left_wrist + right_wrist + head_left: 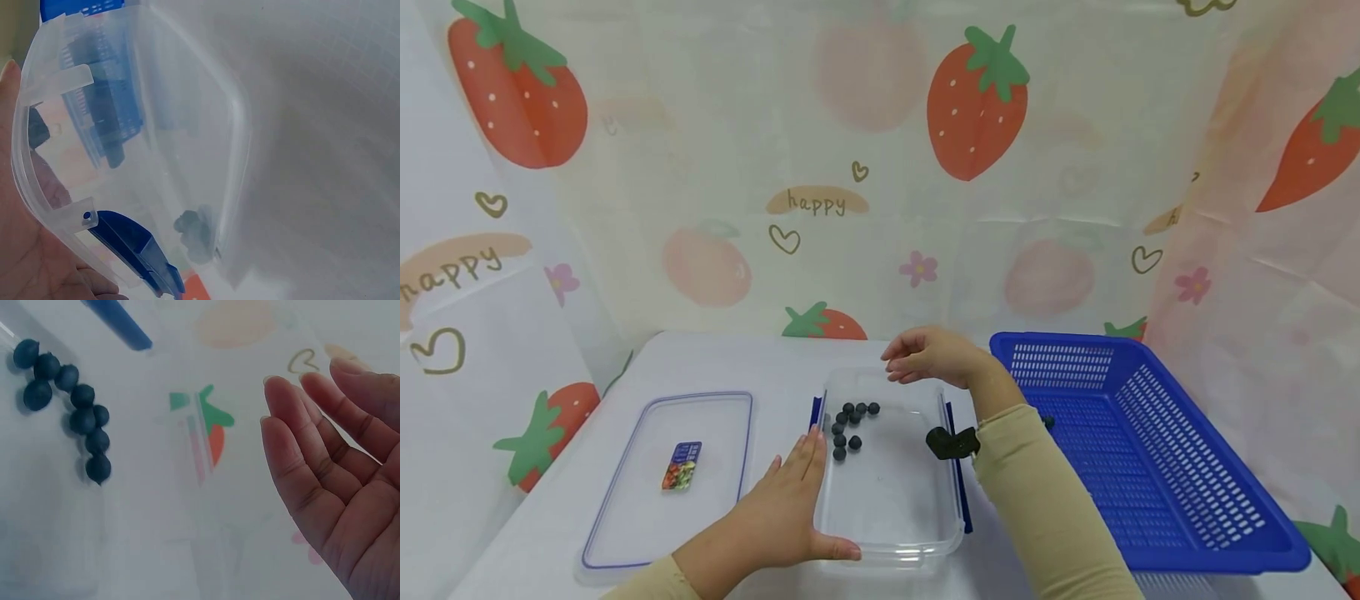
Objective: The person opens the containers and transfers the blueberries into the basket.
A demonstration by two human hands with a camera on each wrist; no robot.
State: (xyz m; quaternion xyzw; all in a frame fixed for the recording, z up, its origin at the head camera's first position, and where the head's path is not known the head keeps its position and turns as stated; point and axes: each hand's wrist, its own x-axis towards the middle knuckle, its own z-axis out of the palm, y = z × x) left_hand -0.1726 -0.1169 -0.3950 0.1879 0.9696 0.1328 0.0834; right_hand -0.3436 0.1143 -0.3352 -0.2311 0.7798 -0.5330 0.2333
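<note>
A clear plastic container (895, 500) with blue side clips lies on the white table. Inside it, along the left side, several dark blueberries (840, 440) form a loose curved row, seen larger as blueberries (82, 420) in the right wrist view. My left hand (790, 500) rests against the container's near left corner, fingers straight along the left wall and thumb across the front rim. Above the far right part of the container hovers my right hand (936, 357), fingers loosely bent. In the right wrist view this hand (337, 469) has nothing between fingers and thumb.
A blue plastic basket (1213, 433) stands to the right, with a dark berry (1048, 422) partly hidden behind the right forearm. At left lies a clear lid (632, 517) with a blue seal and a fruit label (682, 467). A printed cloth hangs behind.
</note>
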